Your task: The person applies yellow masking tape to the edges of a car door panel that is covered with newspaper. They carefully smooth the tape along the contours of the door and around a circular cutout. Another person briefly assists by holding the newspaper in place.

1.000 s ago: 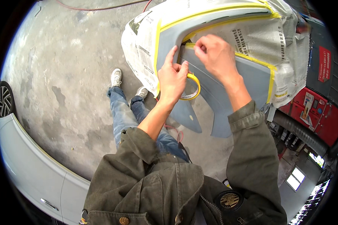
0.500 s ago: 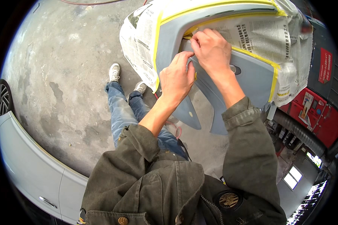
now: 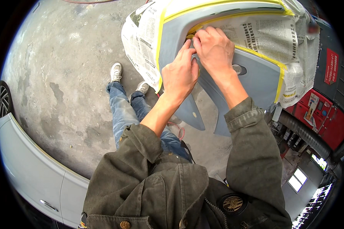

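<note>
Over concrete floor (image 3: 76, 76), left fingers (image 3: 184, 52) and right fingers (image 3: 209, 38) bunch at a grey panel (image 3: 260, 81), grip unclear.

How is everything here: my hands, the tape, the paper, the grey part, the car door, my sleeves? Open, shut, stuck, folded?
Left hand, fingers bent, grip unclear
Right hand, fingers curled, grip unclear
Yellow tape, stuck along panel edges
Newspaper, taped beside panel
Grey panel, partly hidden by hands
Car door, looks shut
Sleeves, cuffs folded back

Open gap between grey prongs (image 3: 190, 113)
</note>
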`<state>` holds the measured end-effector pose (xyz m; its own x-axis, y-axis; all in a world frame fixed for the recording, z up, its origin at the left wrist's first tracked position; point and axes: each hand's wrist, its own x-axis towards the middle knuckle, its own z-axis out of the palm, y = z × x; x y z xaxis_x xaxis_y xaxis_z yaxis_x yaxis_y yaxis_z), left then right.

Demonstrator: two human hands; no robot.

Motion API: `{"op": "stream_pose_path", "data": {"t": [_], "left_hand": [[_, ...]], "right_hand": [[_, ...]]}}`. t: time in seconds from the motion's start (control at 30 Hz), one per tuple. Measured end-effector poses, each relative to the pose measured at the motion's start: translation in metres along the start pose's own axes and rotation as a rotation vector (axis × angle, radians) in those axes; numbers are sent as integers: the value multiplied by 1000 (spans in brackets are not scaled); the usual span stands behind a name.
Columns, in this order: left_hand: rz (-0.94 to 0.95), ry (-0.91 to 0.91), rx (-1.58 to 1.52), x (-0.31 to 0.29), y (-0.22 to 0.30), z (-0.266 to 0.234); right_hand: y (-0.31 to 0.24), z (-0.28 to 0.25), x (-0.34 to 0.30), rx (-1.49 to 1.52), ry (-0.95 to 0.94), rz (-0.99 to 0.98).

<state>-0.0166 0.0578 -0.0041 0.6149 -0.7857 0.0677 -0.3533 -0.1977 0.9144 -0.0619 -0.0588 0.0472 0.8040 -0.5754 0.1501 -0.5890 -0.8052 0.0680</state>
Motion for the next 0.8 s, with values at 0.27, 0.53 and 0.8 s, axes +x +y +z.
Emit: {"op": "stream_pose_path", "data": {"t": [0.27,0.53,0.8], "left_hand": [[46,-109,60,4,-2,-1],[82,-107,56,7,-11,6],[3,-148,40,6,-6,6]], "right_hand": [[1,6,0,-17,31,-21],[2,10,1,-81,75,-14],[6,11,3,-103,57,28]]}}
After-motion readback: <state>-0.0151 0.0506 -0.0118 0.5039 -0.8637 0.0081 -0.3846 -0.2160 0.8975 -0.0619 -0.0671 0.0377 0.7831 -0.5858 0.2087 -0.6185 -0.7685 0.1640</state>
